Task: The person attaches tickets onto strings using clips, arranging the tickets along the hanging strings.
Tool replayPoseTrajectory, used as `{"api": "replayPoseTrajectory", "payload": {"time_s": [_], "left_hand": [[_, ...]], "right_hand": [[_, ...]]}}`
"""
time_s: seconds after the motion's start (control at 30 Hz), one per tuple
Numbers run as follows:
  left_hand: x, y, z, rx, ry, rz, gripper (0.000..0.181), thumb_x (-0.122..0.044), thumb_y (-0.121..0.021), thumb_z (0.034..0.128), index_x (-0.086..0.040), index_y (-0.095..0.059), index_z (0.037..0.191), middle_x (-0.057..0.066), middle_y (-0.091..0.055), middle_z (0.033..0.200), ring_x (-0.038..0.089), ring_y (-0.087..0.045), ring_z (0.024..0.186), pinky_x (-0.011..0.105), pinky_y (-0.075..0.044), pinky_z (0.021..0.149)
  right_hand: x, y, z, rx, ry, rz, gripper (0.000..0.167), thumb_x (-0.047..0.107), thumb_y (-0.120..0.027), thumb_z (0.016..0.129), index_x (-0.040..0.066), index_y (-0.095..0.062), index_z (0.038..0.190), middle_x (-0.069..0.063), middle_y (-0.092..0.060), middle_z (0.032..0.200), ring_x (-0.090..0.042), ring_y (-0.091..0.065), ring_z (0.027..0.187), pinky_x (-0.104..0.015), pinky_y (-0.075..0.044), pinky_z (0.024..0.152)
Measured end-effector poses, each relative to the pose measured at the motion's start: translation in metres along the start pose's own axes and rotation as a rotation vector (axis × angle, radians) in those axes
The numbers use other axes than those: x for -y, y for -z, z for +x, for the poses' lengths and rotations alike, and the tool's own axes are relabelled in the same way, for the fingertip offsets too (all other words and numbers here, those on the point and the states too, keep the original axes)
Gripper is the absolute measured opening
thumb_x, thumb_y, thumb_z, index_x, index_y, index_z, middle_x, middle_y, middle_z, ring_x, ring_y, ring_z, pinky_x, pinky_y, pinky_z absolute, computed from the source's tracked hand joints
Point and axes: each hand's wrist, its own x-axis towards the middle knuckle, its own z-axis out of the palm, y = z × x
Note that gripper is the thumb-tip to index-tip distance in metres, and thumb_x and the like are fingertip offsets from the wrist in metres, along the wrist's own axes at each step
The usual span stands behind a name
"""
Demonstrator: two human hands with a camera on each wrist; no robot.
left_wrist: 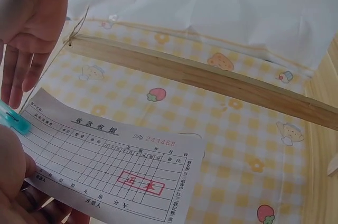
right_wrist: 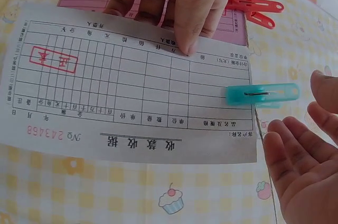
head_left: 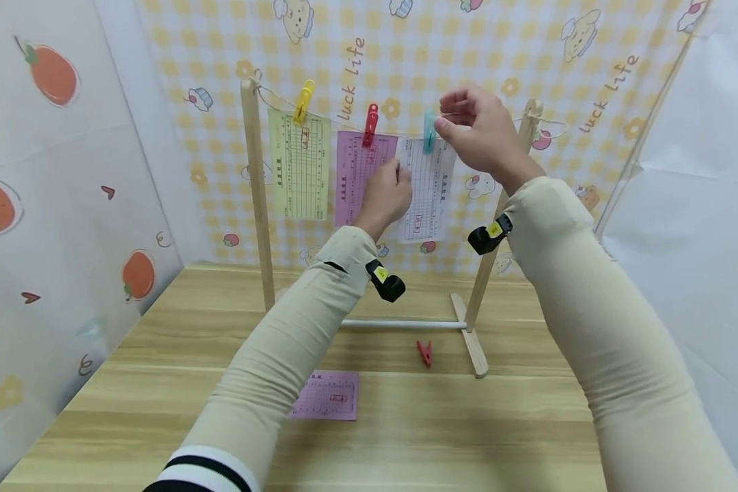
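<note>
Along the string (head_left: 346, 126), the teal clip (head_left: 429, 133) secures the top of the white slip (head_left: 427, 195), which hangs below it. The left hand (head_left: 386, 195) pinches the slip's edge below the string. The right hand (head_left: 482, 130) grasps nothing, fingers relaxed beside the clip. Step in hand appears to be steadying the clipped slip. Next move likely calls for releasing it, then collecting the loose pink slip (head_left: 329, 396) and loose red clip (head_left: 426, 353), both well below the string.
</note>
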Motion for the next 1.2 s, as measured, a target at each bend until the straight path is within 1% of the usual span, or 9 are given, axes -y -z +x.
{"api": "replayPoseTrajectory", "payload": {"time_s": [0.2,0.4,0.6,0.73,0.8,0.87,1.0,1.1,1.2], "left_hand": [[-0.002,0.003,0.0,-0.003,0.012,-0.005,0.026,-0.023,-0.04,0.1051,-0.006,-0.055,0.118,0.008,-0.063,0.104,0.017,-0.062,0.085,0.029,-0.05,0.069],[0.0,0.005,-0.001,0.004,0.016,0.006,0.023,-0.022,-0.04,0.1048,-0.006,-0.055,0.11,0.008,-0.061,0.102,0.018,-0.058,0.085,0.028,-0.047,0.069],[0.005,0.006,-0.005,0.018,0.016,0.008,0.023,-0.023,-0.04,0.1047,-0.006,-0.055,0.111,0.007,-0.059,0.102,0.018,-0.055,0.086,0.026,-0.045,0.069],[0.009,0.007,-0.009,0.036,0.02,-0.001,0.023,-0.025,-0.041,0.1047,-0.008,-0.055,0.109,0.005,-0.059,0.099,0.017,-0.054,0.084,0.026,-0.045,0.068],[0.011,0.007,-0.012,0.043,0.012,-0.001,0.022,-0.025,-0.041,0.1044,-0.008,-0.055,0.108,0.005,-0.058,0.097,0.017,-0.054,0.084,0.026,-0.045,0.068],[0.013,0.008,-0.013,0.044,-0.002,0.006,0.022,-0.024,-0.042,0.1041,-0.006,-0.055,0.106,0.006,-0.058,0.096,0.017,-0.053,0.083,0.027,-0.045,0.068],[0.016,0.009,-0.017,0.052,-0.013,0.015,0.025,-0.025,-0.042,0.1038,-0.006,-0.056,0.111,0.006,-0.058,0.099,0.017,-0.054,0.086,0.027,-0.045,0.071],[0.018,0.011,-0.02,0.059,-0.004,0.018,0.027,-0.026,-0.04,0.104,-0.008,-0.057,0.115,0.004,-0.058,0.1,0.017,-0.054,0.086,0.027,-0.045,0.072],[0.02,0.012,-0.022,0.055,0.0,0.013,0.028,-0.027,-0.039,0.1041,-0.008,-0.058,0.112,0.005,-0.058,0.097,0.018,-0.054,0.084,0.028,-0.045,0.07]], "right_hand": [[-0.008,0.002,-0.012,-0.03,0.028,0.064,0.032,0.017,-0.061,0.095,0.006,-0.053,0.124,-0.011,-0.056,0.128,-0.019,-0.057,0.114,-0.028,-0.044,0.097],[-0.019,0.001,-0.023,-0.034,0.071,0.121,0.031,0.011,-0.061,0.095,0.002,-0.053,0.123,-0.012,-0.055,0.124,-0.02,-0.057,0.11,-0.028,-0.046,0.094],[-0.028,-0.005,-0.035,-0.06,0.067,0.19,0.028,0.011,-0.061,0.094,0.003,-0.053,0.12,-0.013,-0.056,0.123,-0.018,-0.058,0.109,-0.027,-0.048,0.091],[-0.034,-0.011,-0.044,-0.08,0.067,0.239,0.025,0.009,-0.06,0.095,0.001,-0.054,0.118,-0.016,-0.057,0.123,-0.018,-0.059,0.106,-0.025,-0.048,0.087],[-0.038,-0.014,-0.049,-0.083,0.061,0.256,0.025,0.009,-0.06,0.095,0.001,-0.054,0.118,-0.017,-0.057,0.123,-0.018,-0.059,0.105,-0.024,-0.048,0.087],[-0.042,-0.017,-0.053,-0.077,0.052,0.28,0.025,0.008,-0.059,0.096,0.0,-0.054,0.119,-0.019,-0.057,0.123,-0.018,-0.059,0.106,-0.023,-0.048,0.088],[-0.048,-0.022,-0.063,-0.067,0.048,0.341,0.024,0.007,-0.057,0.097,-0.002,-0.053,0.119,-0.022,-0.056,0.123,-0.02,-0.06,0.107,-0.022,-0.05,0.085],[-0.053,-0.025,-0.07,-0.045,0.055,0.386,0.026,0.009,-0.055,0.098,-0.005,-0.051,0.121,-0.023,-0.055,0.123,-0.021,-0.06,0.108,-0.022,-0.05,0.083],[-0.059,-0.026,-0.077,-0.021,0.059,0.414,0.03,0.012,-0.052,0.1,-0.006,-0.049,0.124,-0.023,-0.053,0.125,-0.021,-0.059,0.11,-0.024,-0.049,0.084]]}}
